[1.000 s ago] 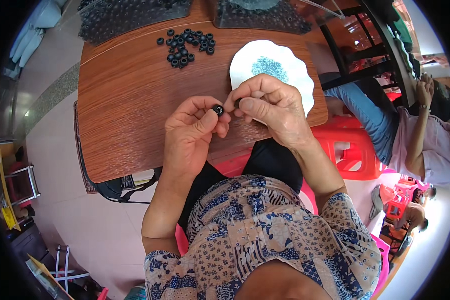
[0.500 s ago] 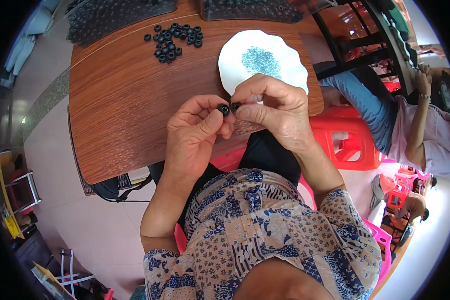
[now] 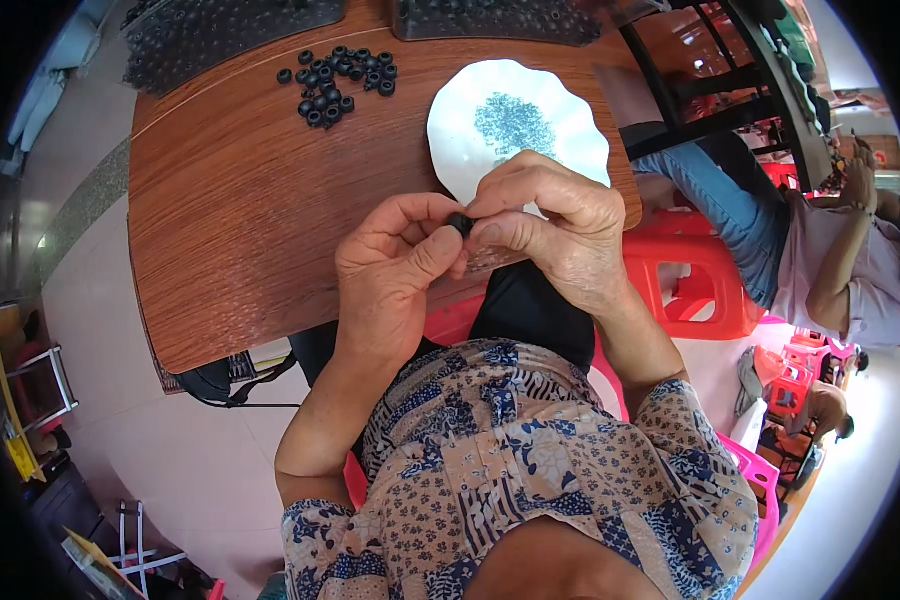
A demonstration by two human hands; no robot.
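My left hand (image 3: pixel 395 270) pinches a small black ring-shaped part (image 3: pixel 461 223) between thumb and fingers, just over the near edge of the wooden table (image 3: pixel 230 200). Thumb and forefinger of my right hand (image 3: pixel 565 225) are pressed together against the right side of this part. Whatever lies between those right fingertips is hidden now. Behind my right hand is a white wavy-rimmed plate (image 3: pixel 450 130) with a patch of tiny dark grey bits (image 3: pixel 515 125) on it. A loose group of similar black round parts (image 3: pixel 332 115) lies farther back on the table.
Two clear containers of dark parts, a left one (image 3: pixel 230 35) and a right one (image 3: pixel 500 20), stand at the far table edge. A red plastic stool (image 3: pixel 705 265) is at the right, beside a seated person in jeans (image 3: pixel 705 195).
My right fingertips have come in against the black ring-shaped part, bringing a small dark piece that showed between them earlier. The part's open end has turned out of sight.
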